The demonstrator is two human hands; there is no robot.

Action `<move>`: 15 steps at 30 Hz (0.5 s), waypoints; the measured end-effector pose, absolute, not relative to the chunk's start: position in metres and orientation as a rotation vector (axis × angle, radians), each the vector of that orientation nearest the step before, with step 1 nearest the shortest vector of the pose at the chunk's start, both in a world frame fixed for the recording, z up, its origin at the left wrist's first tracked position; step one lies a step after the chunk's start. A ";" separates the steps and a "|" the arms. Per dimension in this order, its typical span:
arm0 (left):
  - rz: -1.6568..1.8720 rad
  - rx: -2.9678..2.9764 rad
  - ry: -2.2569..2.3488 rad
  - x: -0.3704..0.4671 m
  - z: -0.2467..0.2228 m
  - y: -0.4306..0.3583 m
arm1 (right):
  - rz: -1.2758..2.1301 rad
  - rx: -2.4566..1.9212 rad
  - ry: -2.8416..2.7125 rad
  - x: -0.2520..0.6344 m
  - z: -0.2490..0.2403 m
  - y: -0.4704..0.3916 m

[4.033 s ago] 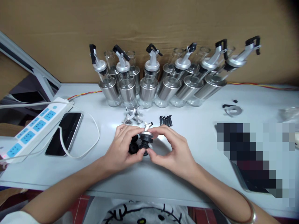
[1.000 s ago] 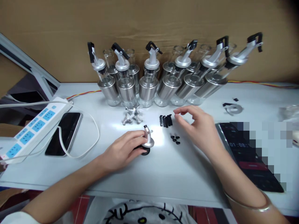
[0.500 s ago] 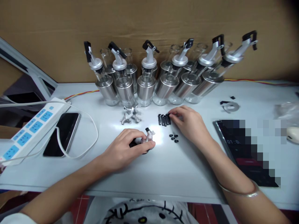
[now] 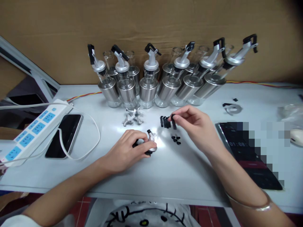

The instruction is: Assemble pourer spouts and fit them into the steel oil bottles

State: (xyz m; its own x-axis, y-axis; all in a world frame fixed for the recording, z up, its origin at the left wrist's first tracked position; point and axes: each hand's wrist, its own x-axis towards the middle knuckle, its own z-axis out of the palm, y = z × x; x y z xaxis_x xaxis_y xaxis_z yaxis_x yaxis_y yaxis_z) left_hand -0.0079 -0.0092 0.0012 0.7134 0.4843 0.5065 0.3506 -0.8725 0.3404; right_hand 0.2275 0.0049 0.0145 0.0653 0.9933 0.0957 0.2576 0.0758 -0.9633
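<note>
My left hand (image 4: pixel 129 151) is closed round a silver pourer spout (image 4: pixel 151 136) with a black tip, low over the table. Between the thumb and forefinger of my right hand (image 4: pixel 194 126) hangs a black lever (image 4: pixel 174 122). Just left of it, several more black levers (image 4: pixel 165 121) lie in a row. Small black caps (image 4: pixel 175 139) are grouped below my right fingertips. Behind my left hand sits a cluster of silver spout parts (image 4: pixel 133 116).
Glass and steel bottles (image 4: pixel 148 90) stand along the back, the front ones topped with pourers. A power strip (image 4: pixel 35 129), white cable and phone (image 4: pixel 64 135) lie left. At right are a tablet (image 4: pixel 246 154), a grey ring (image 4: pixel 234 109) and a white mouse (image 4: pixel 297 136).
My right hand has lifted one black lever off the right end of the row and tilted it slightly towards me. My left hand still holds the spout, turned a little.
</note>
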 end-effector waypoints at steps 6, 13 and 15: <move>0.870 2.698 0.647 -0.008 0.000 -0.010 | 1.250 -1.194 -1.400 0.204 0.018 -0.007; 0.931 2.738 0.644 -0.008 -0.002 -0.013 | 1.315 -1.157 -1.440 0.203 0.016 -0.011; 0.923 2.742 0.645 -0.009 -0.002 -0.013 | 1.342 -1.143 -1.434 0.202 0.016 -0.012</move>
State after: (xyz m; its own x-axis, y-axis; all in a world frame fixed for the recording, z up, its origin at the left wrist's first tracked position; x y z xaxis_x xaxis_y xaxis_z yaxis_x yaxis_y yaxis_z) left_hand -0.0090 -0.0125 -0.0021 0.7138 0.4544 0.5329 0.3448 -0.8903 0.2973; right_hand 0.2024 -0.0116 0.0158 -0.2291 0.9734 -0.0066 0.0711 0.0100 -0.9974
